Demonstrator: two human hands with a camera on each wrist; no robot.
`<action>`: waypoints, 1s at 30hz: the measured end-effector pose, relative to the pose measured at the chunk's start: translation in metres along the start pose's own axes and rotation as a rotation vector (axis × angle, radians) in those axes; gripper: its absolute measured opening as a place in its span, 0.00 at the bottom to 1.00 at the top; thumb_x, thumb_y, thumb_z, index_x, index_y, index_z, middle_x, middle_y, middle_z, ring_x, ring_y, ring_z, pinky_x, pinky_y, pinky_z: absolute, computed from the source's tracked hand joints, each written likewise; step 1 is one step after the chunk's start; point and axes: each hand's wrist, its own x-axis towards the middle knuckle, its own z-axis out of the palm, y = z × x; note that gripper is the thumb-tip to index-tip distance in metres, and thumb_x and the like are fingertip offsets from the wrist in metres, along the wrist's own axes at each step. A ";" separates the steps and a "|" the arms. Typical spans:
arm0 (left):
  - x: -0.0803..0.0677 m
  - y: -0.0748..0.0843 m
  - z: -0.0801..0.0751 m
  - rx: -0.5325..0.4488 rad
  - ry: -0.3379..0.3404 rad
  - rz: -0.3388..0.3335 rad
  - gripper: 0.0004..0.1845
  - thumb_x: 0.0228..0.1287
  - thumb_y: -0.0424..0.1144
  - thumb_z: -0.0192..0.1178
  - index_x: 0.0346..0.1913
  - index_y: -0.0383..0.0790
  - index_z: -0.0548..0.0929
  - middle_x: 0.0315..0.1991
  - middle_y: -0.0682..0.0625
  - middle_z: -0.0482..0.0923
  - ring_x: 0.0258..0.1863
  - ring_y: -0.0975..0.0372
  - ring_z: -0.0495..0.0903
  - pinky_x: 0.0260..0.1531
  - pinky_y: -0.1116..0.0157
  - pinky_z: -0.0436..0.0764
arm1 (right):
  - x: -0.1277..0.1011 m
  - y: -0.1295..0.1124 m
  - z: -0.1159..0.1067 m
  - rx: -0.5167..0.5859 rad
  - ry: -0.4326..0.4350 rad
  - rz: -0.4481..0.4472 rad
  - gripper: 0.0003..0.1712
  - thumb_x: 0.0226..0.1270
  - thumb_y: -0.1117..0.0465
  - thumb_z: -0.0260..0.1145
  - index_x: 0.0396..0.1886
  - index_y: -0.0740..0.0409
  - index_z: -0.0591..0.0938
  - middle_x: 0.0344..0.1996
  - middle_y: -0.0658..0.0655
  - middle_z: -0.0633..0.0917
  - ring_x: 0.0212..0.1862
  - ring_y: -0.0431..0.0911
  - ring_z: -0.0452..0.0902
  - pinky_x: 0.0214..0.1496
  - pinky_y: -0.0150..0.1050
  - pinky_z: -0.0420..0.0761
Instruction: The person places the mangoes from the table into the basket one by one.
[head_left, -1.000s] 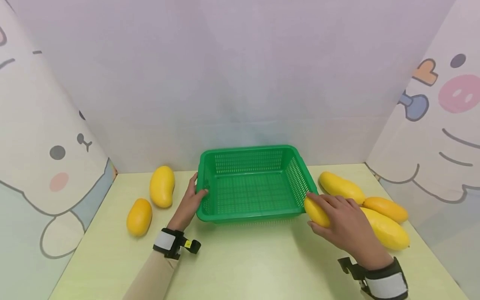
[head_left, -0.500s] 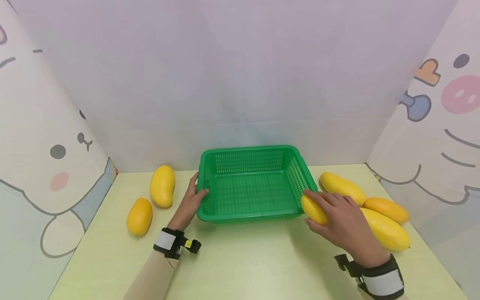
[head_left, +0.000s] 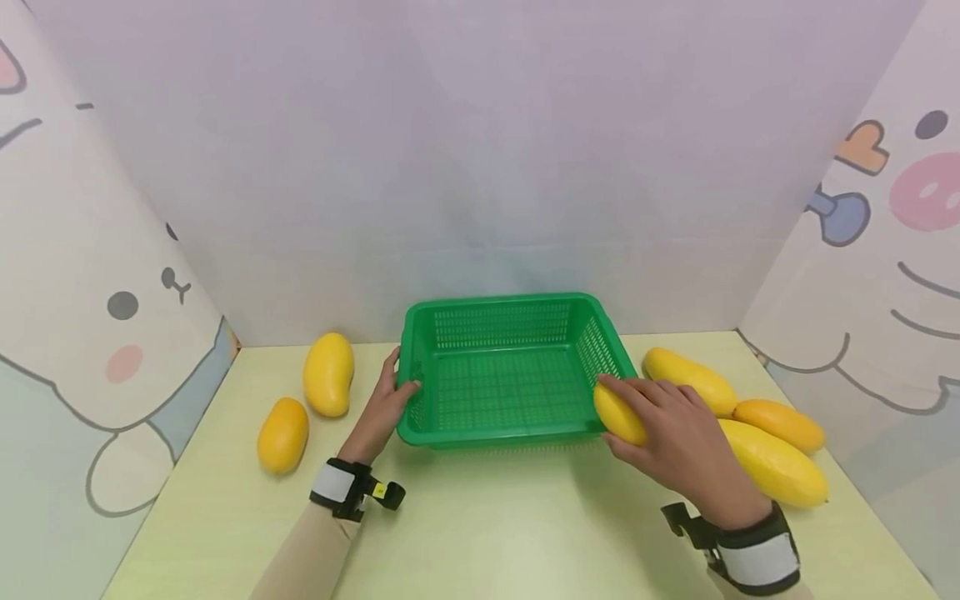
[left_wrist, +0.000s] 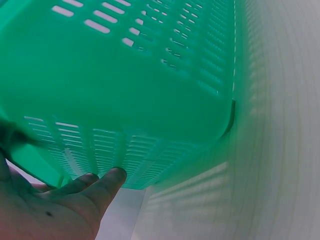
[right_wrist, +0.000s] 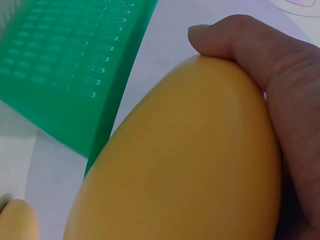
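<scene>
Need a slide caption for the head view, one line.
Right hand grips a yellow oval mango at the green slotted plastic basket; left hand holds its rim.

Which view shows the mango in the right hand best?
The head view: the held mango appears whole enough beside the basket, under the right hand. The right wrist view shows only its skin, close up. The left wrist view shows none of it.

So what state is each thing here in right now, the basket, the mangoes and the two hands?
Green basket: upright, nothing inside.
Left hand: grips the basket's left rim.
Right hand: holds a mango.
Held mango: at the basket's right edge.
Two mangoes on the left: lying loose.
Three mangoes on the right: lying untouched.
</scene>
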 end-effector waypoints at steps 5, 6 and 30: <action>0.000 0.000 0.000 0.008 0.000 0.005 0.40 0.77 0.37 0.47 0.82 0.50 0.38 0.77 0.37 0.54 0.70 0.47 0.61 0.70 0.42 0.55 | 0.003 0.000 0.000 0.002 -0.005 -0.002 0.43 0.51 0.47 0.78 0.70 0.49 0.77 0.50 0.57 0.85 0.46 0.57 0.80 0.44 0.51 0.72; 0.000 0.000 0.000 0.009 0.000 0.006 0.40 0.78 0.37 0.47 0.82 0.50 0.38 0.77 0.37 0.54 0.71 0.47 0.61 0.71 0.41 0.55 | 0.004 0.000 0.000 0.004 -0.002 -0.006 0.43 0.51 0.47 0.78 0.69 0.49 0.77 0.50 0.57 0.85 0.46 0.57 0.80 0.44 0.52 0.72; -0.001 0.001 0.000 0.003 0.003 0.025 0.40 0.77 0.37 0.48 0.82 0.49 0.39 0.77 0.36 0.55 0.71 0.47 0.61 0.70 0.41 0.56 | 0.039 -0.004 -0.001 0.063 -0.015 -0.080 0.41 0.54 0.48 0.77 0.69 0.50 0.77 0.49 0.58 0.85 0.48 0.56 0.80 0.49 0.53 0.73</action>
